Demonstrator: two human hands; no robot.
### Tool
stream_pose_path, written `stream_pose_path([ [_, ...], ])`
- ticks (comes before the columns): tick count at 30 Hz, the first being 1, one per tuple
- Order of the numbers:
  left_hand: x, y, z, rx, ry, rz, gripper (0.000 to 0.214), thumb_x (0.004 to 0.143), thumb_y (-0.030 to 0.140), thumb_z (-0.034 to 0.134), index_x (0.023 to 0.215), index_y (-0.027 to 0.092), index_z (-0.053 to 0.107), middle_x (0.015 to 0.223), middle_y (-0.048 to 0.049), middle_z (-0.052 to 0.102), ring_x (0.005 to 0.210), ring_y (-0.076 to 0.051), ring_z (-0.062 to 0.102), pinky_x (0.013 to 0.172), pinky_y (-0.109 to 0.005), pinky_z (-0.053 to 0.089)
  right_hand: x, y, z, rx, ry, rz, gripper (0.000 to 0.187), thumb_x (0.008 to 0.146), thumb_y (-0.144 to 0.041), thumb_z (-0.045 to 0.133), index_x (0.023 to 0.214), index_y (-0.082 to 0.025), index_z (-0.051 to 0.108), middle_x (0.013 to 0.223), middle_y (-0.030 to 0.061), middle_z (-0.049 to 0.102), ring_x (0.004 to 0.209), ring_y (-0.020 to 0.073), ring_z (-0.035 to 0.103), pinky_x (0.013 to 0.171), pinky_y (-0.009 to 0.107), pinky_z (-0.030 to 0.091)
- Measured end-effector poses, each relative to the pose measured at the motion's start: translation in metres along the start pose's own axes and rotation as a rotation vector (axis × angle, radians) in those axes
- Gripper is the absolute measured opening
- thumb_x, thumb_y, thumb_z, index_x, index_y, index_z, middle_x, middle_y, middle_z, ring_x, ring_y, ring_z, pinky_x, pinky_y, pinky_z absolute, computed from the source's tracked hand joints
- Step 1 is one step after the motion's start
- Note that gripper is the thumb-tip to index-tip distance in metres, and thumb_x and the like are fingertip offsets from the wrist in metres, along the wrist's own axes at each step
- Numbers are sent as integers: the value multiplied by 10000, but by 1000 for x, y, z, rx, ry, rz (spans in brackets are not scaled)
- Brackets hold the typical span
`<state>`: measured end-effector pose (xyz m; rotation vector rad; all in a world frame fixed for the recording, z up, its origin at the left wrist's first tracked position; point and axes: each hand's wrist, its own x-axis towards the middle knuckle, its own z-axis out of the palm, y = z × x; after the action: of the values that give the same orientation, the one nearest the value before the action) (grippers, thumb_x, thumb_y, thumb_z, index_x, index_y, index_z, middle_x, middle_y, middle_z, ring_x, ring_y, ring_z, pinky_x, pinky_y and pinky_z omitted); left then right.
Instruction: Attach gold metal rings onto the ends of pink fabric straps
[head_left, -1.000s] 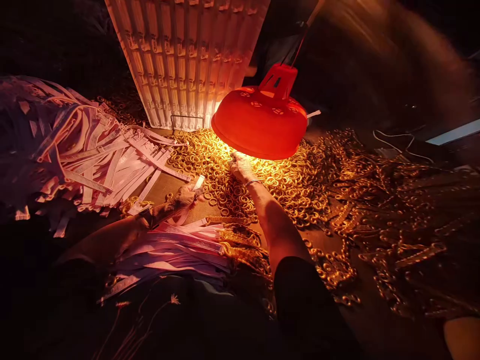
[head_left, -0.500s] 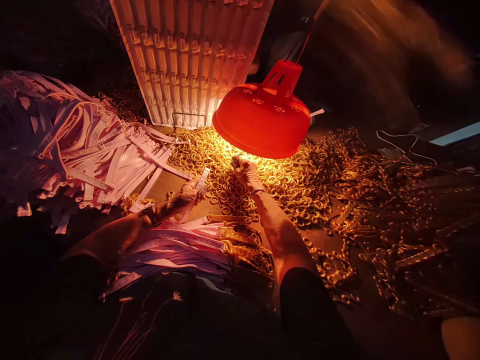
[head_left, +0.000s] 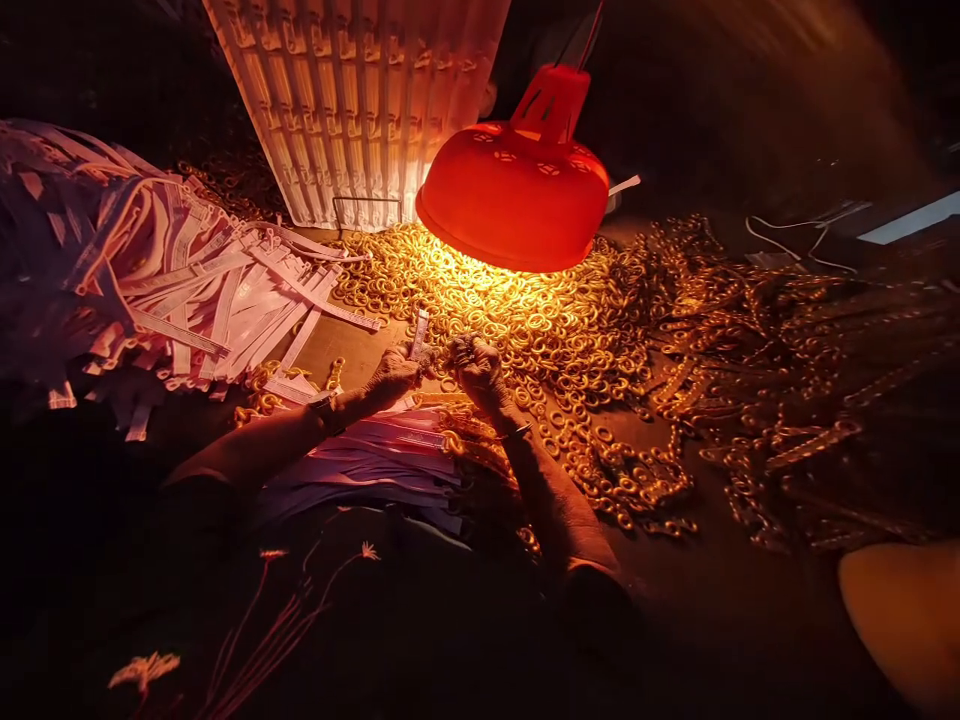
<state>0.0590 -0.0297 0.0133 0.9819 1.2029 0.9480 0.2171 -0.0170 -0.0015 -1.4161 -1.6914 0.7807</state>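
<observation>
My left hand [head_left: 394, 372] pinches a pale ribbon-like strip [head_left: 418, 335], whose end stands up between my hands. My right hand [head_left: 478, 370] has its fingertips closed on what looks like a small gold ring, partly hidden by the fingers. Loose gold rings [head_left: 525, 330] lie heaped just beyond it. A bundle of pale strips [head_left: 382, 465] lies under my forearms, and a larger pile of strips [head_left: 150, 270] spreads out to the left. Gold chain lengths [head_left: 750, 385] cover the floor to the right.
An orange-red plastic lamp shade [head_left: 514, 190] hangs low above the rings, lighting them. Behind it stands a white slatted panel [head_left: 352, 100]. Thin white wires [head_left: 795, 240] lie at the right, and a rounded tan object [head_left: 907, 620] sits at the lower right corner.
My hands have come closer together, with my right hand moving left and nearer me. The view has shifted, so the lamp shade and rings sit higher in the picture.
</observation>
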Motion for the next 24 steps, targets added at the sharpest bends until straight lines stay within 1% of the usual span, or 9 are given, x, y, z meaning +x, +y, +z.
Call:
stream_pose_path([
  [2,-2,1,2,17,6,0,114,662,241,660,632,141,616,533,-5,585,468,-79,422,480,-231,316,-3,-2,3,52,22,40,490,960,-611,449,681,-211,480,616,30,560,582,139,528,542,269,443],
  [4,-4,2,3,21,9,9,81,645,219,634,629,141,620,555,-9,599,477,-84,441,485,-233,322,-6,-3,4,55,18,38,480,948,-608,462,669,-217,464,619,29,566,583,135,530,546,264,441],
  [7,-4,3,1,18,1,28,50,624,189,603,600,145,596,529,2,557,465,-78,411,475,-237,289,-10,-6,5,99,-70,40,462,943,-607,467,702,-213,490,646,30,610,549,120,540,525,247,441],
  [11,-2,5,1,26,-26,76,122,632,193,618,553,152,534,486,29,459,456,-67,351,467,-237,257,-11,-10,7,190,-140,83,530,915,-683,482,706,-197,521,604,22,618,504,103,543,503,226,459],
  [14,-2,6,1,58,-44,109,171,657,208,653,561,154,522,516,18,487,496,-75,394,487,-223,313,-11,-11,10,299,-155,141,593,901,-745,461,772,-182,591,610,27,631,518,110,560,494,221,474],
  [16,-2,6,0,113,-31,118,182,677,206,683,582,150,538,548,-1,530,532,-87,434,508,-218,347,-11,-11,10,342,-157,177,634,870,-790,473,820,-177,625,613,31,633,525,119,570,476,221,464],
  [20,-5,5,0,194,14,121,193,682,150,729,593,147,558,557,-7,533,541,-97,443,506,-221,349,-13,-9,9,381,-203,255,676,781,-852,543,818,-182,616,610,25,622,486,111,556,444,215,433],
  [22,-7,5,2,161,18,116,194,671,105,732,592,146,559,541,3,513,525,-90,421,504,-223,345,-15,-8,8,398,-244,296,673,747,-859,574,809,-190,594,633,20,622,481,105,551,436,213,427],
  [24,-8,2,4,61,-22,86,200,664,63,706,583,149,544,522,19,484,507,-80,402,504,-218,347,-16,-7,8,398,-268,329,657,734,-852,588,794,-197,573,641,14,608,481,105,541,427,218,413],
])
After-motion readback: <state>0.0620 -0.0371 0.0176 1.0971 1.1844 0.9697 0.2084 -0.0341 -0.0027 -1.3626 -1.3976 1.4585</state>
